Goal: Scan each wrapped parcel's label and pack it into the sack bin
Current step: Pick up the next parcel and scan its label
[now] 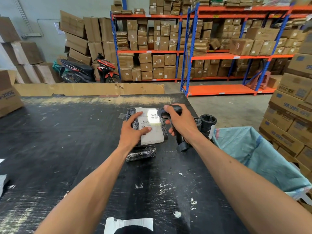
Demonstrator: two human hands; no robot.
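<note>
Torn white paper scrap (130,224) sits at the near edge of the black table (59,141), closest to the lens. Landmark = labelled parcel (148,125): black-wrapped bundle, lying on the table, white label (152,127) face up, barcode at its far right corner under heavy glare.

Left hand (133,132) rests on the parcel's left side, palm down, fingers spread and slightly bent, thumb laid across the label's lower part; pressing it steady, not lifting. Right hand (180,124) is just right of the parcel, fingers wrapped tight round the scanner (172,122) grip, thumb up on the head, nose aimed left at the barcode. Both forearms reach straight in from the near edge, wrists roughly level.

Second wrapped parcel (141,153) lies just nearer than the landmark, touching or almost; can't tell which. Black scanner holder (207,123) stands right of the parcel, past the right hand. Blue-green sack (253,154) hangs open further right, off the table edge.

Step judged: scanning, packing not done yet.

Risks: glare on the label may spoil the read; left thumb creeping up could cover print; scanner nose looks very close, so a misread is possible. Carrying the parcel right to the sack could knock the holder.
</note>
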